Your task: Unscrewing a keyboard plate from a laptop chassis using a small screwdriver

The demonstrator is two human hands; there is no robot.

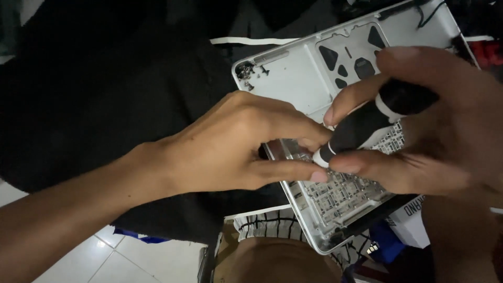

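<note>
A silver laptop shell [293, 78] lies opened, its inside facing up, with a perforated keyboard frame [340, 194] near me and black pads on the trackpad plate [348, 57] farther away. My right hand [440, 126] grips a black screwdriver [361, 128] with white rings, tip pointing down-left at the frame's edge. My left hand [236, 147] rests on that edge, its fingertips pinched right at the screwdriver tip, which they hide. Several tiny screws [246, 73] lie in the shell's far left corner.
Black cloth [105, 94] covers the surface to the left. White floor tiles [120, 257] show at bottom left. A striped garment [267, 225] and my knee [272, 262] lie below the shell. A white box [414, 220] and blue item [390, 246] sit at lower right.
</note>
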